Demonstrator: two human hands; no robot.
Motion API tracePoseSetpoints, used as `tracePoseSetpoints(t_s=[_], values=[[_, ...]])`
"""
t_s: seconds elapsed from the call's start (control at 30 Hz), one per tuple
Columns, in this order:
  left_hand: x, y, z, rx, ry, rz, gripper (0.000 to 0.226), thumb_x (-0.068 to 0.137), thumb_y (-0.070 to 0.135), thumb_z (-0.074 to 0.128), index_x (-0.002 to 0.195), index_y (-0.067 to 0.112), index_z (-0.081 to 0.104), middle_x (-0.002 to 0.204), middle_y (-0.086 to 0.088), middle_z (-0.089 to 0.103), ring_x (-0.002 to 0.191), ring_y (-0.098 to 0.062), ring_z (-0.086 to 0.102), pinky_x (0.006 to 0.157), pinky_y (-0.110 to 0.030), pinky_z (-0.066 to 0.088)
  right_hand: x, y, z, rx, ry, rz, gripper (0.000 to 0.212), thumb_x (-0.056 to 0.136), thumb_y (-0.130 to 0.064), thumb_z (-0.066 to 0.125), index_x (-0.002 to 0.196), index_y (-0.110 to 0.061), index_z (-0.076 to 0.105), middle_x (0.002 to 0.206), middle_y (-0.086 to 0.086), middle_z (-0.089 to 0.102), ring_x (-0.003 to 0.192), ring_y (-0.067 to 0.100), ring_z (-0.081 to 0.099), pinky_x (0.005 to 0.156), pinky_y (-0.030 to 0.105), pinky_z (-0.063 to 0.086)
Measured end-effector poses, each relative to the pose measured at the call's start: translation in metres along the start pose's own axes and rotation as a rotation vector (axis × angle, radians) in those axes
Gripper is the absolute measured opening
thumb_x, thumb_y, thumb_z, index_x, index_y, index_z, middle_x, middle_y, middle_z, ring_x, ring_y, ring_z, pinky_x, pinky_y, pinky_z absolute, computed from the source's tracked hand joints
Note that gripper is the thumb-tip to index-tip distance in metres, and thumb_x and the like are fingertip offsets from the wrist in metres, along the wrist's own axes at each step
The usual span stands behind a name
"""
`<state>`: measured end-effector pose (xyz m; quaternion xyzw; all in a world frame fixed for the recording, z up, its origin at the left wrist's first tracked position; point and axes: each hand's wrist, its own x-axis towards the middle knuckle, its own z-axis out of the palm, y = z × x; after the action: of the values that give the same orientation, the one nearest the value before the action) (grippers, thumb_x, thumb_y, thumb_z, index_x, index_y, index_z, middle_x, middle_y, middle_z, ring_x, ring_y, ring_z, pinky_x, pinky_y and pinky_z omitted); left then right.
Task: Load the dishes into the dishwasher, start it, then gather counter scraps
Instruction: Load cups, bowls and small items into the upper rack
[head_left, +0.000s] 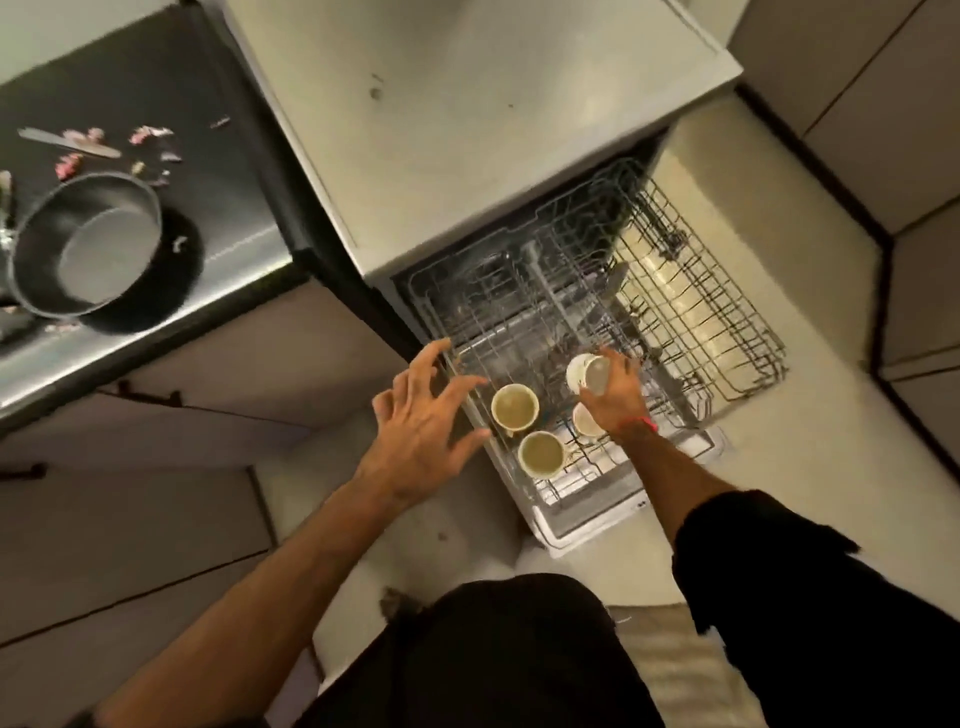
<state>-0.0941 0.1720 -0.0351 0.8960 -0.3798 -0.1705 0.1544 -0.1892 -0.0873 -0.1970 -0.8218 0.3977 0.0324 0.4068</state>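
Note:
The dishwasher's upper rack (519, 322) is pulled out under the white counter, and the lower rack (727, 312) sticks out to its right. Two white cups stand upright at the upper rack's front: one (514, 408) and another (541, 453) just nearer me. A third cup (586, 419) shows partly under my right wrist. My right hand (613, 389) is closed around a white cup (579, 370) tilted on its side over the rack. My left hand (421, 415) hovers with fingers spread at the rack's left edge, holding nothing.
On the dark counter at left sit a dark pan (85, 244), a knife (67, 143) and several pink scraps (145, 134). The white counter top (467, 104) lies above the dishwasher. Cabinet doors (130, 493) line the lower left, pale floor at right.

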Motion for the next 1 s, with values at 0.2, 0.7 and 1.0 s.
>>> tracePoseSetpoints(t_s=[0.2,0.7,1.0], values=[[-0.001,-0.01,0.005,-0.026,-0.106,-0.14,0.044,0.091,0.049,0.064,0.132,0.045,0.05,0.161,0.009,0.005,0.139,-0.019,0.026,0.11,-0.051,0.025,0.037,0.019,0.033,-0.32,-0.228,-0.059,0.07,0.084,-0.018,0.07,0.146,-0.015,0.036,0.15,0.015,0.035,0.13,0.04,0.041,0.107,0.047,0.04],[-0.025,-0.022,0.017,-0.057,-0.11,-0.31,0.035,0.092,0.045,0.063,0.127,0.045,0.055,0.157,0.011,0.02,0.139,-0.02,0.03,0.104,-0.044,0.02,0.078,0.029,0.066,-0.587,-0.321,-0.058,0.049,0.086,-0.015,0.068,0.131,-0.009,0.051,0.134,0.022,0.04,0.125,0.041,0.041,0.095,0.047,0.047],[-0.068,-0.05,0.013,-0.074,-0.034,-0.417,0.034,0.091,0.043,0.066,0.124,0.045,0.058,0.155,0.01,0.027,0.136,-0.021,0.033,0.103,-0.048,0.024,0.078,0.035,0.079,-0.724,-0.291,-0.038,0.06,0.084,-0.018,0.07,0.138,-0.017,0.044,0.142,0.021,0.034,0.132,0.044,0.033,0.106,0.054,0.037]])
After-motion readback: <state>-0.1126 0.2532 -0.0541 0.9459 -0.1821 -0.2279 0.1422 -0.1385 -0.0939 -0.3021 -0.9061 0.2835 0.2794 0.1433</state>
